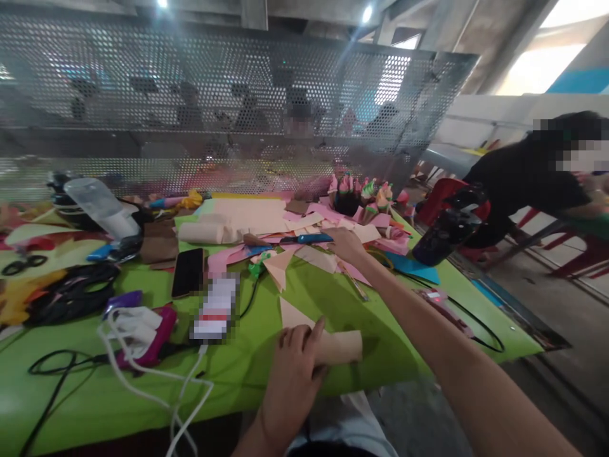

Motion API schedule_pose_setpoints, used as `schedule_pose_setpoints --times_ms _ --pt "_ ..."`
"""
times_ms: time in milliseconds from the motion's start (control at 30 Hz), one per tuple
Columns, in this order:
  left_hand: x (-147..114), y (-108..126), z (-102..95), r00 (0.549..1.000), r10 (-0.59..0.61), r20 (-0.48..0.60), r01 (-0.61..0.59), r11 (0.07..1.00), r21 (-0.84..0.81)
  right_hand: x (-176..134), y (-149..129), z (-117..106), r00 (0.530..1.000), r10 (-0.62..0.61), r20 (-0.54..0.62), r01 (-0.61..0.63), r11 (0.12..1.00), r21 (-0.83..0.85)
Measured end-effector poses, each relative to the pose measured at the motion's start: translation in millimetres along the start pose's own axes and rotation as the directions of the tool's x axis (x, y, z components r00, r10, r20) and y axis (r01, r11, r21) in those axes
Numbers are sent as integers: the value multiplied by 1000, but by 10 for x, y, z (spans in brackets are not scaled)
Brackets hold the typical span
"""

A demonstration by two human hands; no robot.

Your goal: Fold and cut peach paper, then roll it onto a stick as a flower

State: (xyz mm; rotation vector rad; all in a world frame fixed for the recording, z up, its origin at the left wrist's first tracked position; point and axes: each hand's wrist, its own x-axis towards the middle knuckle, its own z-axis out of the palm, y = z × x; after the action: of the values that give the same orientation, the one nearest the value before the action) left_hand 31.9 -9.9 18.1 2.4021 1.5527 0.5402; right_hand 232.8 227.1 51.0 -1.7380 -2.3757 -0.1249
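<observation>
My left hand (295,371) lies over a roll of cream paper (345,347) near the front edge of the green table, its fingers curled onto the roll. A pointed flap of the cream paper (294,315) sticks out beyond my fingers. Stretched far forward, my right hand (346,244) is at the end of a slim tool with a blue handle (314,238), among cut paper. Its fingers look closed at that handle, though they are blurred and partly hidden. A pencil (354,282) lies below the right hand.
On the green table (257,381) are two phones (188,273), a magenta power strip (166,324) with white cables, a dark bottle (447,228), black scissors (23,264) and pink paper flowers (349,187). A perforated metal screen (238,114) stands behind. A person (533,165) sits at right.
</observation>
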Motion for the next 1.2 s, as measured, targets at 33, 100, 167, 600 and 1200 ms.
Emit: schedule_pose_setpoints --times_ms 33,100,167,600,1200 --pt "-11 1 5 1000 9 -14 -9 1000 -4 86 -31 45 1000 -9 2 9 1000 -6" --pt "-42 -5 15 999 23 -37 -24 999 -23 198 -75 115 1000 -28 5 28 999 -22" --pt "-81 -14 19 999 34 -39 -36 998 -51 240 -103 149 999 -44 4 44 998 -43" --pt "-234 31 -82 985 161 54 -160 987 -27 -253 7 -263 961 100 -260 -124 989 -79" --pt "-248 -47 -139 968 237 88 -242 969 51 -2749 269 -524 997 -8 79 -25 911 411"
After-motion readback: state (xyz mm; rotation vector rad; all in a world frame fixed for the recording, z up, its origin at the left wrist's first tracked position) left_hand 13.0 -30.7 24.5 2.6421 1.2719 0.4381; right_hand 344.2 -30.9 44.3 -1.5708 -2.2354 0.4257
